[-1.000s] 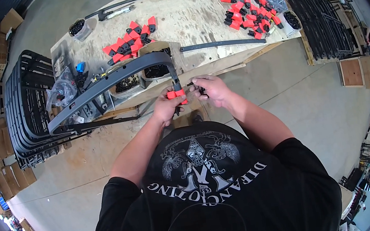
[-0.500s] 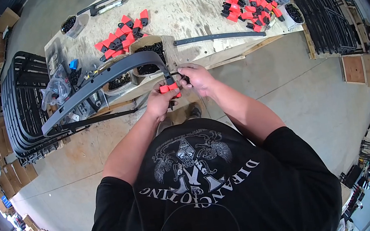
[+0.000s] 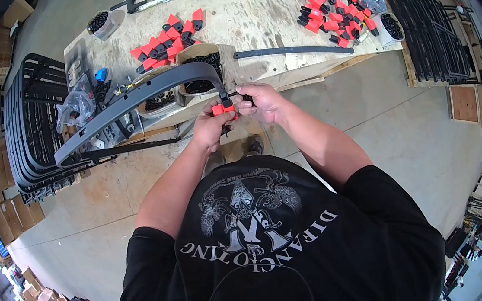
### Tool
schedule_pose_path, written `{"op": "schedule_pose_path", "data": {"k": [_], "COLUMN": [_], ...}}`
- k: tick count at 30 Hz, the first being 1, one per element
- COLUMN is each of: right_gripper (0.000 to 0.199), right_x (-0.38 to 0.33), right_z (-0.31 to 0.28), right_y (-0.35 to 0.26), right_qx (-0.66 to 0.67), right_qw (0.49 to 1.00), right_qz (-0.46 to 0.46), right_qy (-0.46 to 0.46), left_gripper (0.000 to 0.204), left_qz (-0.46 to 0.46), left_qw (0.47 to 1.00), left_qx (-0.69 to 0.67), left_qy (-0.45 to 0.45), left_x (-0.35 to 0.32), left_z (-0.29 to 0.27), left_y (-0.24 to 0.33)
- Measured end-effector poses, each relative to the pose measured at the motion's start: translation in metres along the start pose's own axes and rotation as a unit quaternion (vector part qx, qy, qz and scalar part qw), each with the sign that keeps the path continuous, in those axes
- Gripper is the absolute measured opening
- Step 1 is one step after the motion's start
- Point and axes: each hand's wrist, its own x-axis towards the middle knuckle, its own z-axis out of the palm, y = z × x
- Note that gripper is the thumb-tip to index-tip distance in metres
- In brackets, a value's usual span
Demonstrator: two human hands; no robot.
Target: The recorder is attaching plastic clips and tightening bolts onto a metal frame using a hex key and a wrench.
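A long curved black metal bar (image 3: 142, 92) reaches from the left, bending down to my hands. My left hand (image 3: 208, 129) is closed around a red and black end piece (image 3: 223, 109) at the bar's bent end. Just right of that joint, my right hand (image 3: 263, 100) pinches a thin dark piece against the side of the bar's end; my fingers cover most of it, and its kind cannot be made out. Behind the bar stands a box (image 3: 216, 63) of small black parts, at the bench's near edge.
The wooden bench (image 3: 242, 22) carries a red and black group of end pieces (image 3: 168, 38), a larger pile (image 3: 341, 12) at right, a flat black strip (image 3: 295, 51) and a tub (image 3: 100, 26). Black frames (image 3: 35, 116) stack at left, more frames (image 3: 429, 28) at right.
The view has shifted slightly, so the bench lies a little farther right. My hands stay together at the bar's end, with my right fingers slightly turned around the thin dark piece.
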Motion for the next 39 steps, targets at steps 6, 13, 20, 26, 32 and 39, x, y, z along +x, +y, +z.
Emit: {"op": "schedule_pose_path", "data": {"k": [6,13,20,26,32,39], "right_gripper": [0.020,0.026,0.036,0.041,0.059,0.072], "right_x": [0.011,0.007,0.001,-0.003,-0.040,-0.059], "right_z": [-0.003,-0.002,0.013,0.019,0.015,0.039], "right_y": [0.001,-0.004,0.004,-0.001,0.001,0.011], "right_qx": [-0.087,-0.192,-0.236,-0.254,-0.029,-0.016], "right_qw": [0.996,0.978,0.969,0.963,0.997,0.989], "right_qz": [0.023,0.073,0.039,0.048,0.055,0.071], "right_qy": [-0.010,0.031,0.054,0.073,-0.051,-0.128], "left_gripper": [0.036,0.032,0.032,0.025,0.033,0.031], "left_qz": [-0.011,-0.017,-0.021,-0.042,-0.003,0.354], "left_qw": [0.999,0.999,0.999,0.998,0.994,0.714], "left_qx": [-0.012,-0.038,-0.017,0.008,0.101,0.604], "left_qy": [-0.031,-0.026,-0.021,0.051,0.032,0.004], "left_x": [0.008,0.007,-0.008,-0.015,-0.038,-0.089], "left_z": [-0.001,-0.001,0.001,-0.004,-0.024,0.027], "left_y": [0.003,0.004,0.010,0.015,0.020,0.068]}}
